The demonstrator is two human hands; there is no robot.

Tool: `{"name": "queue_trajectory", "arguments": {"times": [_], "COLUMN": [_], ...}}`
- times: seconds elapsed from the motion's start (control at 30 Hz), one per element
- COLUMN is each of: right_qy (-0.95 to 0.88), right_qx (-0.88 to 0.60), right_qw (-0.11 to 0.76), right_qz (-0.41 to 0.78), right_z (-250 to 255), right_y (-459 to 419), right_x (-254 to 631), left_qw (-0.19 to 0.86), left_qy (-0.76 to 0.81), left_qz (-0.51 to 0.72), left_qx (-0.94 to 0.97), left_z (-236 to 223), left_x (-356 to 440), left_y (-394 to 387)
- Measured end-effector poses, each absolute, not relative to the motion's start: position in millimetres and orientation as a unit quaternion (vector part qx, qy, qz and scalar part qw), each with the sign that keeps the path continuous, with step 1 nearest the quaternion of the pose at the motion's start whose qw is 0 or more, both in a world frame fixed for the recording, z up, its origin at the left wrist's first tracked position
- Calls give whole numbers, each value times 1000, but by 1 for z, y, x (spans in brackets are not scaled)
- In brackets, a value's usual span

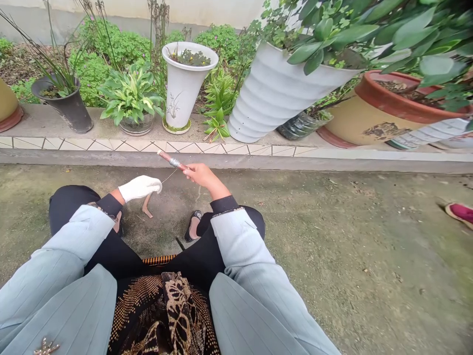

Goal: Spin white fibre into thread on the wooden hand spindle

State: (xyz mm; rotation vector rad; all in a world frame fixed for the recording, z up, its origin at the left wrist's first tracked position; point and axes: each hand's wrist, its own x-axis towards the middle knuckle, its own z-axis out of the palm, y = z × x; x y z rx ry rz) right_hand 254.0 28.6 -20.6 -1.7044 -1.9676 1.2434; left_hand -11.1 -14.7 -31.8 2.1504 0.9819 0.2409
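Note:
My right hand, bare, is closed around a reddish-brown stick that points up and to the left. Silvery wire or thread is wound in a band about the stick's middle. From it a thin strand runs down to my left hand, which wears a white glove and has its fingers pinched on the strand. Just under the glove is a short, bent piece of wood; whether it lies on the ground or touches the glove, I cannot tell.
A low tiled ledge runs across in front of me, with a white vase-shaped pot, a ribbed white planter, a black pot and a tan pot on it. Another person's red shoe shows at the right.

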Motion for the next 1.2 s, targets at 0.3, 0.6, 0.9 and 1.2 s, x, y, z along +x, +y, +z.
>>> {"name": "queue_trajectory", "arguments": {"times": [0.3, 0.6, 0.9, 1.2], "right_qy": [-768, -624, -669, -771], "right_qx": [-414, -306, -597, -456], "right_qw": [-257, 183, 109, -255], "right_qz": [415, 695, 429, 364], "right_z": [-40, 0, -31, -39], "right_y": [-1, 3, 26, -1], "right_x": [208, 251, 253, 212], "left_qw": [313, 456, 500, 387], "left_qy": [382, 386, 334, 385], "left_qz": [23, 146, 106, 64], "left_qx": [869, 788, 792, 835], "left_z": [-36, -45, -35, -37], "left_x": [-15, -21, -7, -14], "left_y": [-18, -15, -22, -20]}}
